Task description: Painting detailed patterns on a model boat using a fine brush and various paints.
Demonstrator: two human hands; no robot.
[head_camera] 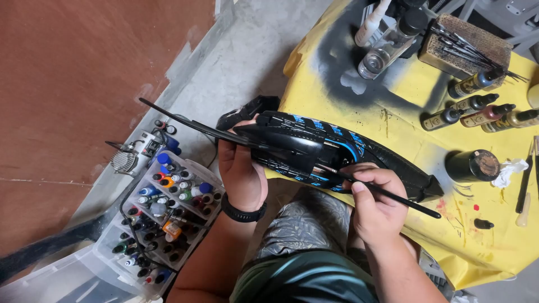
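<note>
My left hand (240, 171) grips a long black model (314, 147) with blue stripes from below, near its pointed thin end. A black band sits on that wrist. My right hand (375, 205) holds a thin black brush (387, 193) like a pen, its tip touching the model's side by the blue markings. The model lies across the edge of a table with a yellow cover (404, 106).
On the yellow cover stand several small paint bottles (477, 109), a clear bottle (390, 45), a dark jar (474, 165), a block holding brushes (463, 42) and a crumpled tissue (508, 171). A clear plastic tray of paint bottles (163, 216) and a small compressor (135, 154) sit on the floor at left.
</note>
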